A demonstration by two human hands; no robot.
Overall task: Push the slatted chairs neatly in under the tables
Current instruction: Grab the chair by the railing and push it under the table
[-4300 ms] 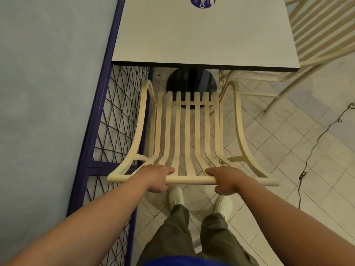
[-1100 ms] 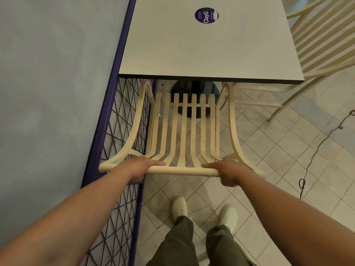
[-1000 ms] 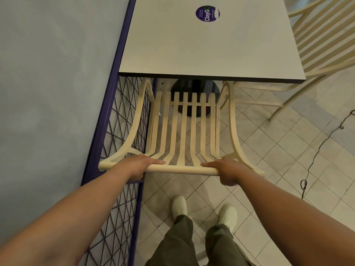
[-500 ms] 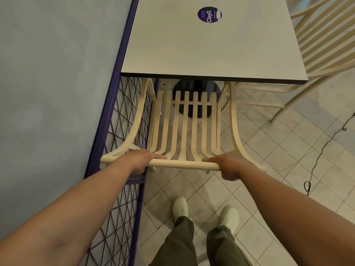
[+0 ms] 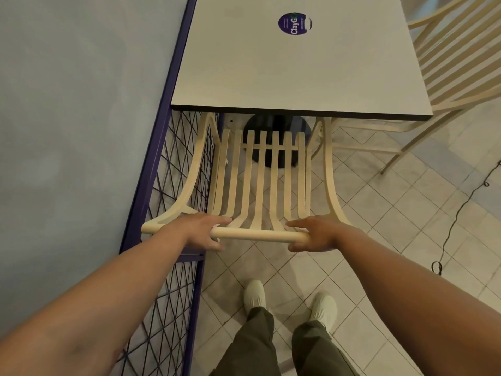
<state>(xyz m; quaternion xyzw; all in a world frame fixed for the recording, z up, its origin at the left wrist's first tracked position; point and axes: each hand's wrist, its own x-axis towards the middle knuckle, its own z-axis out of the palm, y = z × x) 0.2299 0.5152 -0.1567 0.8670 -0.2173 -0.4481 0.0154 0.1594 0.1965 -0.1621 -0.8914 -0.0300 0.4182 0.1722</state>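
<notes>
- Since the earliest view, the chair (image 5: 260,180) has been pushed forward: its arm tips, then short of the table (image 5: 298,63) edge, are now tucked beneath it, and the shoes (image 5: 254,294) are left further behind.
- It is seen standing on the tiled floor (image 5: 379,213), square to the table. Only the front of the seat has reached the edge, while the rest of the seat and the back remain outside.
- Its top rail (image 5: 257,236) is held at both ends, probably so that the push is shared evenly and the chair is kept straight.
- By the left hand (image 5: 202,232) the rail is clasped loosely, with the fingers laid together over the top and the thumb curled beneath.
- The same hold is made by the right hand (image 5: 317,234), fingers over and thumb under.
- More travel seems to be needed before the chair can be called neatly in. The dark pedestal base (image 5: 271,123), glimpsed through the slats, may limit how far it can be taken.
- Care is called for on the left, where the chair's arm runs just beside the purple mesh fence (image 5: 162,185) and could be scraped if the push drifts.
- A second chair (image 5: 455,63) is seen at the table's right side, and a cable (image 5: 461,207) lies well apart on the floor.
</notes>
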